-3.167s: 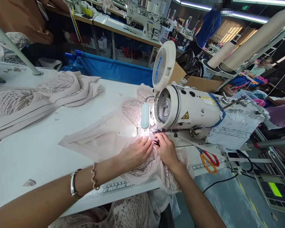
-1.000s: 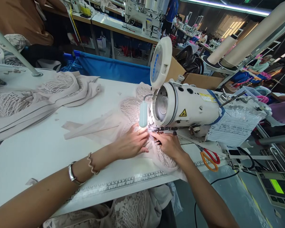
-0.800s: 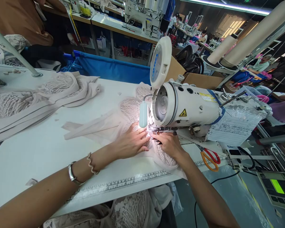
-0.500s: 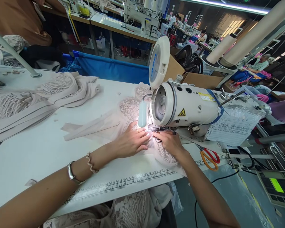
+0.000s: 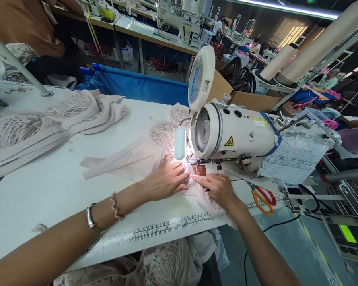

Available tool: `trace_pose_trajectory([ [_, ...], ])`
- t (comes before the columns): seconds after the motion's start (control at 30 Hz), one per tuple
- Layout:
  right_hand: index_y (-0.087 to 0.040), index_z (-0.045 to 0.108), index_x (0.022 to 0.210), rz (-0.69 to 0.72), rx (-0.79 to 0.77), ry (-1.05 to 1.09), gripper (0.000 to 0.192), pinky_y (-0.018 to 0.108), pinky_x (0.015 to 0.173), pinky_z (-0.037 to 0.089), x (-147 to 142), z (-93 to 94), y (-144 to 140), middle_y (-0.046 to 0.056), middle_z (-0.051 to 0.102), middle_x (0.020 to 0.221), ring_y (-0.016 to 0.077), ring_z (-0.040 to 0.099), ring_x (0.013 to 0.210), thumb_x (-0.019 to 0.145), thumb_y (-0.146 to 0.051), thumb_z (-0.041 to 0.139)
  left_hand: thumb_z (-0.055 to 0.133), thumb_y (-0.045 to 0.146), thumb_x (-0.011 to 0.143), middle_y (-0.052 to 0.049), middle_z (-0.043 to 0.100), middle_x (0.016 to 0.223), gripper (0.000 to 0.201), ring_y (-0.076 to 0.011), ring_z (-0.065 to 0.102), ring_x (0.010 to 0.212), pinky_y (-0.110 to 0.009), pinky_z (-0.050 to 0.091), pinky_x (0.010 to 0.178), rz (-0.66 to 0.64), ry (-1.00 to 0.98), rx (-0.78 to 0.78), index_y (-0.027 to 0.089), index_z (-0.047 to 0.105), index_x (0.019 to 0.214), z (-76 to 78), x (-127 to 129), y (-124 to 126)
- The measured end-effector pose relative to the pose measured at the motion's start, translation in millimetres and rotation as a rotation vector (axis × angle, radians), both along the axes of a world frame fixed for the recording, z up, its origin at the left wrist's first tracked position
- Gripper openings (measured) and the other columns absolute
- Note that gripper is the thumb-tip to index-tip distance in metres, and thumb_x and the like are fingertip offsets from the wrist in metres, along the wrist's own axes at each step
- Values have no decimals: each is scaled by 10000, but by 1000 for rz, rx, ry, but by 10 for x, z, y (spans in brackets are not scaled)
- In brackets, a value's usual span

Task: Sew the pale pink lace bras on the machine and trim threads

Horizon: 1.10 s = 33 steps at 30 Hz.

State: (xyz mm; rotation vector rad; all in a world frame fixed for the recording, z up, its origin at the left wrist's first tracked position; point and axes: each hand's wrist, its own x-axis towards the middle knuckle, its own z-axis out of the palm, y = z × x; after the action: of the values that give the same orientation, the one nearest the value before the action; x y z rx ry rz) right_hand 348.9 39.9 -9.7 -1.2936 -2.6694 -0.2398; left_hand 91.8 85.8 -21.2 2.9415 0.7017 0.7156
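Under the needle area of a white sewing machine (image 5: 235,129) lies a pale pink lace and mesh garment piece (image 5: 162,137), its sheer strips spread to the left. My left hand (image 5: 168,180) rests flat on the fabric just left of the needle, fingers stretched out. On the right, my right hand (image 5: 219,190) has its index finger extended to the fabric edge, with the other fingers curled over the lace near the table's front. Its thumb is mostly hidden. A pale blue lamp (image 5: 179,143) lights the sewing spot, whose glare hides the needle.
Orange-and-red-handled scissors (image 5: 262,198) lie right of my right hand. More lace pieces (image 5: 74,113) are piled at the left. A printed ruler (image 5: 155,230) runs along the table's front edge. Behind the table hangs a blue cloth bin (image 5: 137,85). Lace fabric (image 5: 164,262) lies over my lap.
My right hand has drawn back from the machine toward the front, uncovering a brown patch beside the needle area. My left hand stays on the fabric, nearly unmoved.
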Motion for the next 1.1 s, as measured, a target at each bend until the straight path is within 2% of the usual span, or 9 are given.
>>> trace_pose_trajectory([
  [0.2,-304,726,1244,-42,-34,-11,500,268,621,337,-31,-6,91,0,605,667,137,514,648,914,-32,468,441,427,1042,-168,676,1200,384,-356,552,1212,-539,261,1060,18,7,-11,128,643,1174,-24,-3,7],
  [0.33,-319,740,1220,-70,-51,-7,500,254,611,341,-57,-21,156,-7,610,662,130,522,646,918,-37,459,420,459,1045,-154,690,1172,409,-346,594,1141,-554,271,1048,23,24,-48,144,610,1226,14,-13,23],
  [0.57,-350,706,1272,-148,-123,-2,531,238,640,396,-108,13,236,-2,718,815,143,618,789,908,-60,451,459,428,1036,-156,680,1207,353,-337,612,1087,-623,237,1065,69,48,-82,151,654,1133,51,-27,74],
  [0.67,-360,701,1277,-189,-163,5,544,235,635,409,-138,44,267,-4,718,826,151,619,806,882,-63,475,456,424,1037,-154,683,1207,353,-344,615,1094,-649,221,1080,98,42,-94,160,658,1157,33,-32,97],
  [0.8,-367,697,1280,-197,-207,43,574,239,655,430,-167,72,309,-7,735,899,168,639,880,848,-47,495,353,422,1063,-156,664,1271,404,-312,618,1053,-685,183,1111,135,36,-75,168,627,1218,-38,-9,56],
  [0.9,-364,700,1269,-207,-211,23,517,249,660,439,-130,78,317,-4,739,921,179,646,864,879,-84,509,338,346,1052,-143,669,1220,358,-300,603,1008,-676,276,1073,171,-11,-101,181,649,1118,-69,33,44],
  [1.0,-278,727,1217,-315,-68,32,323,290,699,472,-31,70,277,62,730,971,229,647,876,936,-265,567,455,293,979,-138,646,1106,215,-324,572,1022,-582,431,954,362,-167,-208,188,641,996,18,35,247],
  [1.07,-206,751,1111,-429,94,105,282,320,712,496,14,60,206,120,710,1019,264,645,901,942,-348,575,490,248,944,-175,596,1179,171,-371,532,1137,-582,434,957,580,-351,-323,169,611,1036,143,-22,532],
  [1.1,-192,753,1052,-459,152,152,261,323,708,505,11,54,152,131,699,1028,267,647,902,946,-335,561,525,234,921,-196,564,1249,165,-402,480,1239,-598,399,1013,718,-529,-474,159,601,1048,215,-69,696],
])
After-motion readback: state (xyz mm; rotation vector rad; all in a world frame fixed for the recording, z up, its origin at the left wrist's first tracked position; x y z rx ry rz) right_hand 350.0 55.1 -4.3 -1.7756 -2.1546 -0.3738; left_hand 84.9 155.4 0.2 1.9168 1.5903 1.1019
